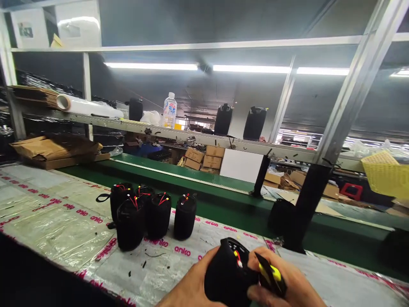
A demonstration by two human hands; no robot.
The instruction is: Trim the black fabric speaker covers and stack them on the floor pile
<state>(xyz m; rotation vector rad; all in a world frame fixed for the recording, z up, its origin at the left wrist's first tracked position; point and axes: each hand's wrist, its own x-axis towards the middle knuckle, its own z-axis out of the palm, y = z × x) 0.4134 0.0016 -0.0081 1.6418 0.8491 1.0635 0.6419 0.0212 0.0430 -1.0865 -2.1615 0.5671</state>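
Observation:
Near the bottom edge, my left hand (195, 279) is wrapped round the left side of a black fabric-covered cylinder (225, 277). Its open top faces up, with red wires and small white and yellow connectors (238, 259) showing inside. My right hand (284, 277) is closed on a black-and-yellow tool (271, 275) at the cylinder's right side, fingertips at the rim. Which kind of tool it is cannot be made out. Left of my hands, several similar black cylinders (185, 217) stand upright on the plastic-covered table (179, 264), with red wires sticking out of their tops.
A green conveyor belt (217, 200) runs behind the table. Above it, a metal shelf (198, 135) holds a bottle (170, 111), a white roll (89, 106) and more black cylinders (223, 120). Flattened cardboard (57, 149) lies at left; a yellow basket (385, 177) is at right.

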